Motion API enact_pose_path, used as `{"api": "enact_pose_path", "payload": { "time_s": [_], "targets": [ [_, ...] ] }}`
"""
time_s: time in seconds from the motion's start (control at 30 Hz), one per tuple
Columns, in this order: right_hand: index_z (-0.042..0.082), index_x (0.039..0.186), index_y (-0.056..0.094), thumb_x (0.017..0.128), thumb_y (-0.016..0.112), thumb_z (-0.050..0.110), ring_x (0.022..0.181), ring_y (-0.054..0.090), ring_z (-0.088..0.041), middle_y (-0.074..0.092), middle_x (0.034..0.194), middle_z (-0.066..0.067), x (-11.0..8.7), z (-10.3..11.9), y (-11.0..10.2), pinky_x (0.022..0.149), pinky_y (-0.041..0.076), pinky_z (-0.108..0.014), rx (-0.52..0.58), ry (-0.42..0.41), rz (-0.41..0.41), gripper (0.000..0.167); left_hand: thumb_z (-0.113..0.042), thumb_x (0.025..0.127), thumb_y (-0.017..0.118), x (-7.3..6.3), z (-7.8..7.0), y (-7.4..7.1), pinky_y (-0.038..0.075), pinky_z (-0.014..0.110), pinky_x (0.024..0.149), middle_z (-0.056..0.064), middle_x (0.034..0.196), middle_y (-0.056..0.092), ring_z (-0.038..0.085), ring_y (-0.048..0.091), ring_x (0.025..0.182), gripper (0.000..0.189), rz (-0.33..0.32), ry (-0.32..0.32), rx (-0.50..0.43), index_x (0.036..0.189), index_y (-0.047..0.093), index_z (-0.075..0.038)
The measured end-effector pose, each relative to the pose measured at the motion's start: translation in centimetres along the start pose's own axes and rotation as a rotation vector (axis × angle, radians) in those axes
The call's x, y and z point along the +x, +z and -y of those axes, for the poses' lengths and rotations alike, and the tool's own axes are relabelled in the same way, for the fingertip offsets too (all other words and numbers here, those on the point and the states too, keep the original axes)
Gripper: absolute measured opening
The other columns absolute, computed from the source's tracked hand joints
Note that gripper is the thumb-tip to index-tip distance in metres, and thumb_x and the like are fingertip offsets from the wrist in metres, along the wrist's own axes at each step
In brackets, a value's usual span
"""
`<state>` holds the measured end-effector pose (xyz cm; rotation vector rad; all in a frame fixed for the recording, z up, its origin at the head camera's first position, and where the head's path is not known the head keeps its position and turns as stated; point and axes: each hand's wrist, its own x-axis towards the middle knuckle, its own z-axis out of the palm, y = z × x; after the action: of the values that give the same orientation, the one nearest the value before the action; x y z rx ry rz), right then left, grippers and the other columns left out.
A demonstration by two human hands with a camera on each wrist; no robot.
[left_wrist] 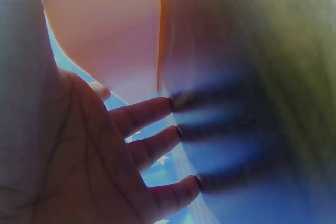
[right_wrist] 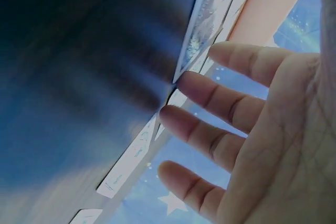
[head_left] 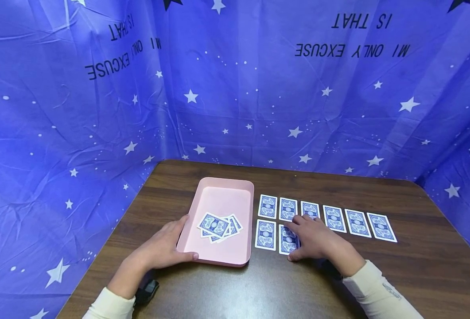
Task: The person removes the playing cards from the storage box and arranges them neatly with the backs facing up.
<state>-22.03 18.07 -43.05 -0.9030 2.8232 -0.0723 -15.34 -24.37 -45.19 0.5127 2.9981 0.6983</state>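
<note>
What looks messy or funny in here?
The cards in the pink tray lie in a crooked, overlapping pile, while the other cards sit in tidy rows on the table. Also, the black lettering on the curtain is upside down! I see no spills.

card (head_left: 286,239) part-hidden by right fingers (head_left: 299,219), sleeves (head_left: 372,288) cropped

The head view looks forward and down across the desk (head_left: 438,274) from above; each wrist view sits close, facing along the fingers (left_wrist: 142,113). All three share the pink tray (head_left: 227,199).
</note>
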Motion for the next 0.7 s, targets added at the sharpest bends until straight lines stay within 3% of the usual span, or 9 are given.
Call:
{"api": "enact_pose_path", "payload": {
  "time_s": [0.17,0.43,0.7],
  "targets": [
    [0.015,0.142,0.055,0.07,0.077,0.066,0.123,0.049,-0.037,0.055,0.131,-0.013,0.2,-0.2,0.0,0.099,0.04,-0.064,0.035,-0.034,-0.029,0.091,-0.066,0.071,0.076,-0.1,-0.1,-0.2,0.038,0.054,0.107,0.022,0.146,0.046,0.04,0.044,0.132,0.117,0.002,-0.006,-0.009,0.155,0.026,0.0],
    [0.01,0.134,0.06,0.077,0.08,0.052,0.119,0.053,-0.033,0.058,0.126,-0.011,1.5,0.3,-1.2,0.097,0.044,-0.058,0.006,-0.21,-0.169,0.074,-0.066,0.073,0.075,-0.2,-0.2,-0.3,0.038,0.053,0.108,0.023,0.145,0.046,0.04,0.044,0.132,0.116,0.008,0.001,0.001,0.154,0.027,0.002],
    [0.01,0.14,0.055,0.08,0.079,0.049,0.128,0.048,-0.034,0.055,0.136,-0.011,4.0,2.7,-3.9,0.102,0.041,-0.058,-0.049,-0.316,-0.161,0.075,-0.067,0.073,0.074,-0.2,-0.3,-0.4,0.038,0.053,0.107,0.023,0.146,0.046,0.04,0.044,0.132,0.116,0.013,0.001,-0.002,0.154,0.026,0.002]
  ]
}}
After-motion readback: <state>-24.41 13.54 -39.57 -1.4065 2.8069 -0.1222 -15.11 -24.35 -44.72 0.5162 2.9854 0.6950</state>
